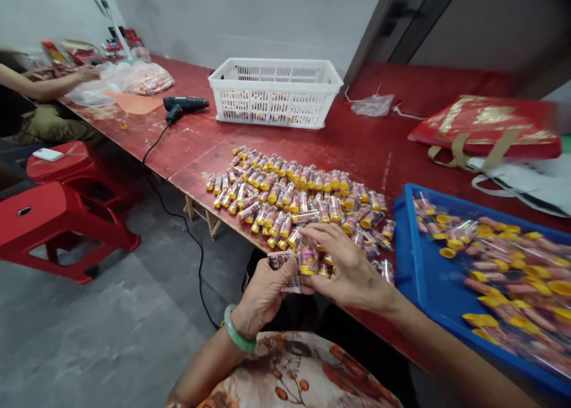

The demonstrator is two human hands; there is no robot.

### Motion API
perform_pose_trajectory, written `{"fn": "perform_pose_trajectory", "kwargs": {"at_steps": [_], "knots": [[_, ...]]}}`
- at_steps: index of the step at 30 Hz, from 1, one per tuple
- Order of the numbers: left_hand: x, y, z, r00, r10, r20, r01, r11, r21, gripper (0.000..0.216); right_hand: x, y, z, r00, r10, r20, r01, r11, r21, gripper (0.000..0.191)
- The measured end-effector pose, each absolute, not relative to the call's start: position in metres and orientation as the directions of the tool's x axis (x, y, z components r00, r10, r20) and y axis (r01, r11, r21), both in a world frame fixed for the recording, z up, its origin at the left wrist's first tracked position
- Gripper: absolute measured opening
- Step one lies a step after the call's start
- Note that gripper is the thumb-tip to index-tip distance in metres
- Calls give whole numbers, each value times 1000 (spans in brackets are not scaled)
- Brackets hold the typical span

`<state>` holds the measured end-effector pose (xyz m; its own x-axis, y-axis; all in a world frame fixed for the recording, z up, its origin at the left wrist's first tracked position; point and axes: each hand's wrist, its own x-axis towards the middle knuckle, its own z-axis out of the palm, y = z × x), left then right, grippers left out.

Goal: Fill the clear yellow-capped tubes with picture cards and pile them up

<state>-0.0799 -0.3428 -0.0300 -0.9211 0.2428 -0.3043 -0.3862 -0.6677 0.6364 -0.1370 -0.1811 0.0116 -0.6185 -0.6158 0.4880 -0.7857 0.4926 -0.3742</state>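
Observation:
Just over the table's front edge, my left hand (273, 277), with a green bangle on the wrist, pinches a small printed plastic sleeve (284, 261). My right hand (345, 268) is curled around a small yellow-bottomed tube (307, 259) with a printed label. The tube stands nearly upright beside the sleeve; whether it is partly inside it I cannot tell. Beyond my hands, many similar wrapped tubes (285, 194) lie in rough rows on the red table (191, 137).
A blue tray (408, 259) at the right holds pink pieces with yellow cone-shaped ends. Behind the rows stand a white basket (276, 87) and a black heat gun (185, 104), its cord trailing to the floor. Red stools (49, 217) and another person's arm (49, 81) are at left.

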Motion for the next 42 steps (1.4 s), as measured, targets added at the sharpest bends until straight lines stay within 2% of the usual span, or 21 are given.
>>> {"fn": "perform_pose_trajectory", "kwargs": {"at_steps": [3, 9, 13, 19, 22, 28, 32, 42], "knots": [[-84, -353, -32, -906, 203, -372, -402, -687, 605, 46, -176, -182, 14, -611, -621, 491, -791, 482, -376, 61], [-96, -364, -33, -888, 177, -424, -419, -691, 589, 41, -210, -177, 35, -540, -663, 518, -839, 471, -271, 63], [-109, -360, -23, -915, 155, -371, -366, -704, 608, 45, -185, -185, 38, -515, -690, 509, -857, 407, -316, 67], [-113, -347, -8, -931, 160, -329, -338, -722, 604, 44, -155, -187, 21, -556, -660, 506, -830, 407, -382, 74], [-109, -342, -6, -930, 154, -333, -337, -717, 610, 40, -144, -184, 17, -565, -604, 562, -825, 432, -365, 74], [-100, -332, -7, -931, 185, -315, -350, -700, 623, 33, -121, -180, 12, -592, -420, 688, -780, 512, -359, 57], [-95, -324, -9, -925, 168, -341, -356, -697, 623, 26, -113, -176, 5, -608, -374, 700, -768, 501, -399, 51], [-87, -311, -16, -886, 180, -428, -425, -685, 592, 28, -99, -169, -13, -668, -275, 692, -716, 491, -497, 55]]}}
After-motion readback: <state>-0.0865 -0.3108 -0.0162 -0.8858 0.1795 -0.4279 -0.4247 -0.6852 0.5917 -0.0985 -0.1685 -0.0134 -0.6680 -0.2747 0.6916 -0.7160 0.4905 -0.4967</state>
